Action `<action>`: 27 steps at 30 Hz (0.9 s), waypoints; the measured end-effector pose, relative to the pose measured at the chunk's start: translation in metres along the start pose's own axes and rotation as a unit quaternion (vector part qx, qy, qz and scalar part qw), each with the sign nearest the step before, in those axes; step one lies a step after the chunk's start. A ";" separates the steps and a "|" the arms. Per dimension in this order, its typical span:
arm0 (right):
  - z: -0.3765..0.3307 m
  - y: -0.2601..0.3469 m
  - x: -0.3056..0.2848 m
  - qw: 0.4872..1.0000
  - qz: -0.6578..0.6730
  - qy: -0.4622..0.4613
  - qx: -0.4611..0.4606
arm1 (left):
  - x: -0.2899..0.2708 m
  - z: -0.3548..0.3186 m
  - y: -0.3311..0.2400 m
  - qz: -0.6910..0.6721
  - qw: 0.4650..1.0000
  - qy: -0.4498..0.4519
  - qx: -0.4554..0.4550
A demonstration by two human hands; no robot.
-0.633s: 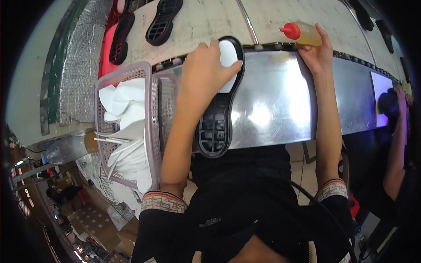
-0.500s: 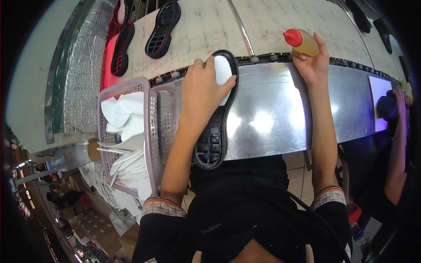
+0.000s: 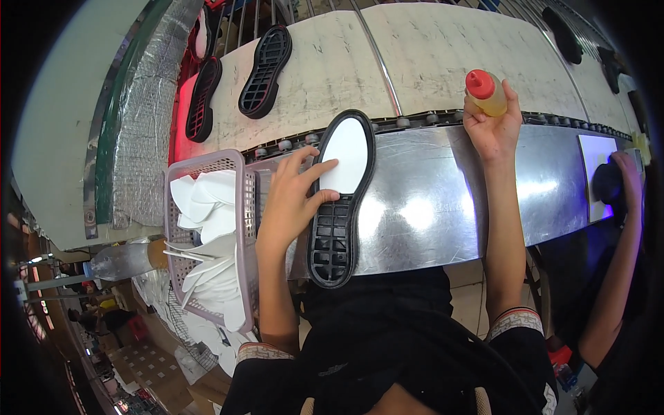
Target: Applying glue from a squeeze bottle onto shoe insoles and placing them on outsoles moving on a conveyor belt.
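A black shoe sole with a grid of hollows lies on the metal work surface. A white foam pad sits inside its wider, far half; the near half shows bare grid. My left hand is at the sole's left side, fingers spread, with the index fingertip and thumb resting on the pad's lower left edge. In my right hand is a squeeze bottle with a red cap and yellowish liquid, held up near the belt edge, its nozzle pointing away from the sole.
A mauve plastic basket full of white pads stands left of the sole. Beyond the roller chain runs a pale conveyor belt carrying other black soles. At far right, a co-worker's hand touches a dark object on a white sheet.
My left hand has drawn back from the pad's top toward its lower left edge, uncovering it. In the picture, the scene has shifted downward; my right hand still holds the bottle.
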State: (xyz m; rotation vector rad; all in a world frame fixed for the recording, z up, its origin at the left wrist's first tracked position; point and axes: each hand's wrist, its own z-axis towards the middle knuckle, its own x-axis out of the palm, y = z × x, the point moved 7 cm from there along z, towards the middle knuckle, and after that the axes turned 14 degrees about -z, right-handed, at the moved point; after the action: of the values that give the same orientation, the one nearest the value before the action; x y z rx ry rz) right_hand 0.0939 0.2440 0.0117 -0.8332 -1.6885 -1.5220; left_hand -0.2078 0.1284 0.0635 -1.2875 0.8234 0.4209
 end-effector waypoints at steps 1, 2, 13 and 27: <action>-0.001 0.000 -0.001 1.000 -0.006 0.000 0.001 | 0.001 0.002 0.004 -0.034 0.999 0.004 -0.004; -0.001 -0.001 -0.002 1.000 -0.006 -0.002 0.002 | 0.002 0.003 0.008 -0.035 0.999 0.005 -0.005; 0.002 -0.004 -0.001 0.996 0.083 -0.013 -0.008 | 0.008 0.038 0.029 -0.177 0.984 -0.002 -0.021; -0.007 -0.005 -0.011 0.989 0.122 -0.078 0.012 | 0.023 -0.067 -0.030 0.006 0.994 0.009 -0.110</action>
State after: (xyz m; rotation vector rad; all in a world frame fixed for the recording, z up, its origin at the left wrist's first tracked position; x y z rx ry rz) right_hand 0.0964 0.2368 0.0006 -1.1280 -1.6417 -1.2969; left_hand -0.1922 0.0531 0.0625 -1.4925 0.8160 0.5215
